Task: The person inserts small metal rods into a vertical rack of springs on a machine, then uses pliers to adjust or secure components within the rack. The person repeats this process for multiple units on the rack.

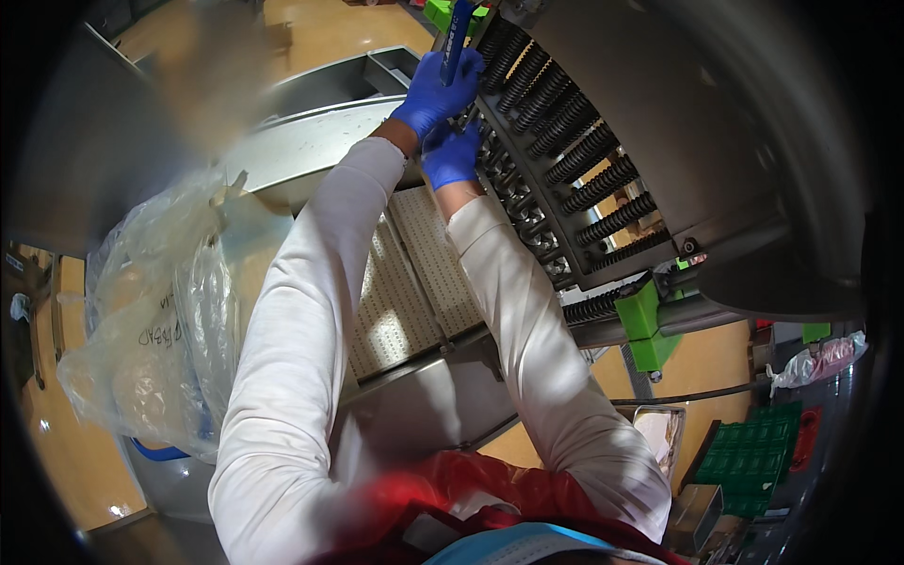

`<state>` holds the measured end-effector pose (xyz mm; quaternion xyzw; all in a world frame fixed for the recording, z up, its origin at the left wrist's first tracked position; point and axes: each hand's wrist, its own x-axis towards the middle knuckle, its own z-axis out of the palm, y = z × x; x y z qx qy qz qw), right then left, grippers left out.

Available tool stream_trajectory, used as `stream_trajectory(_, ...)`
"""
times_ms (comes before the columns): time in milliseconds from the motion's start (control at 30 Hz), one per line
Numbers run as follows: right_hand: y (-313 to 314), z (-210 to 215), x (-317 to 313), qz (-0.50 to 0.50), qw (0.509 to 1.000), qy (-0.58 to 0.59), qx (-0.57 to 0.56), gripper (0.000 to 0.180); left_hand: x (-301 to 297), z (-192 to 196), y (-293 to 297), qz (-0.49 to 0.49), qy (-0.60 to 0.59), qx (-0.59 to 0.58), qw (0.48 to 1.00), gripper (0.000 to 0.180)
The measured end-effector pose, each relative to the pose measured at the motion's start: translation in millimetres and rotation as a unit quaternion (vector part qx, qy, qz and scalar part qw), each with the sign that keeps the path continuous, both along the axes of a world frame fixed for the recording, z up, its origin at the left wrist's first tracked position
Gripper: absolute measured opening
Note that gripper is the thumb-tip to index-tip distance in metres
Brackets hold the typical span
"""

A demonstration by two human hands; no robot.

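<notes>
My left hand (pixel 439 92), in a blue glove, is closed around the blue handle (pixel 456 42) of a tool whose working end is hidden. Just below it, my right hand (pixel 452 158), gloved in the same blue, reaches in at a row of metal fittings (pixel 518 202) on a machine. Its fingers look curled, but what they hold is hidden. Beside both hands rises the machine's frame with several dark coil springs (pixel 579 155). Beneath my forearms lies a perforated light metal plate (pixel 438 254).
Clear plastic bags (pixel 155 348) with marker writing lie at the left. Green clamps (pixel 645 325) sit on the machine's lower bar, and a dark cable (pixel 697 394) runs rightward. A green crate (pixel 749 457) and a cardboard box (pixel 697 516) stand at the lower right.
</notes>
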<state>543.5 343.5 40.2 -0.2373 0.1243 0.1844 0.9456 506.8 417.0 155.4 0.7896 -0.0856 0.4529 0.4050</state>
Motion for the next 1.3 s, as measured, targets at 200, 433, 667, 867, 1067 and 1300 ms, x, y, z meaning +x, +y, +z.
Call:
stream_trajectory(200,8,18,-19,-0.038,0.999,0.009,-0.012,0.053,18,-10,25,-0.039,0.028,-0.048,0.998,0.022)
stream_trajectory(433,-3,-12,7,0.015,0.998,-0.052,0.007,0.061,8,-10,8,0.030,-0.018,0.015,0.999,0.021)
stream_trajectory(667,2,-16,10,0.013,0.994,-0.101,0.031,0.071,-5,-8,-4,0.008,0.019,-0.024,1.000,0.025)
stream_trajectory(867,6,-13,7,0.004,0.997,-0.073,0.023,0.068,-9,-9,-5,0.009,0.016,-0.068,0.998,0.025)
stream_trajectory(1067,7,-20,16,-0.013,0.999,-0.038,0.017,0.053,4,-17,0,0.013,-0.007,-0.108,0.994,0.021)
stream_trajectory(1300,14,-10,3,0.012,0.997,-0.072,0.011,0.055,24,-33,11,-0.002,0.023,-0.212,0.977,0.023)
